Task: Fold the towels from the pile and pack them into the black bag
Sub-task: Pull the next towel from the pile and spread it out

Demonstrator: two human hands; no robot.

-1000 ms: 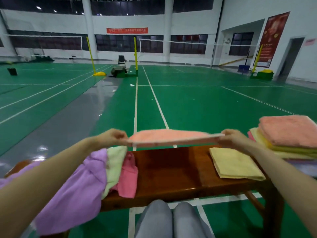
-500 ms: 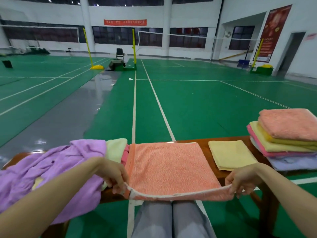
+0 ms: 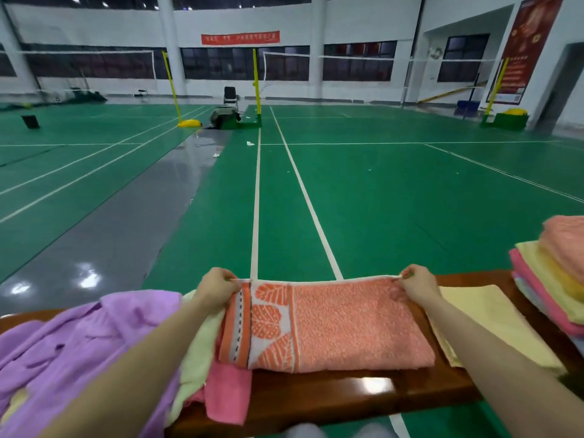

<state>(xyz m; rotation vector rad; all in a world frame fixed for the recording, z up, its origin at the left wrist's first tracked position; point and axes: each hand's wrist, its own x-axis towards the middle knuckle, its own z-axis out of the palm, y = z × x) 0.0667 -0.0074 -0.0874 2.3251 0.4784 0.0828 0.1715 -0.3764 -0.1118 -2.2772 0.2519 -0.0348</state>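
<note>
The orange towel (image 3: 341, 324) lies folded on the brown wooden counter (image 3: 357, 393), at its centre. A patterned band with leaf shapes runs across the towel's left portion.

The left hand (image 3: 216, 287) pinches the far left corner of the orange towel; its fingers are curled around the white hem. The right hand (image 3: 418, 284) pinches the far right corner in the same manner. The hem is stretched between both hands along the far edge of the counter.

To the left of the orange towel is the unfolded pile: a purple towel (image 3: 76, 352) nearest the left edge, a pale green towel (image 3: 197, 352) beside it, and a pink towel (image 3: 226, 393) hanging over the near edge of the counter. The orange towel overlaps the pile's right side.

To the right, a folded yellow towel (image 3: 493, 317) lies flat on the counter, just beside the orange towel. Further right is a stack of folded towels (image 3: 553, 279) in peach, yellow and pink.

The black bag is not in view.
</note>
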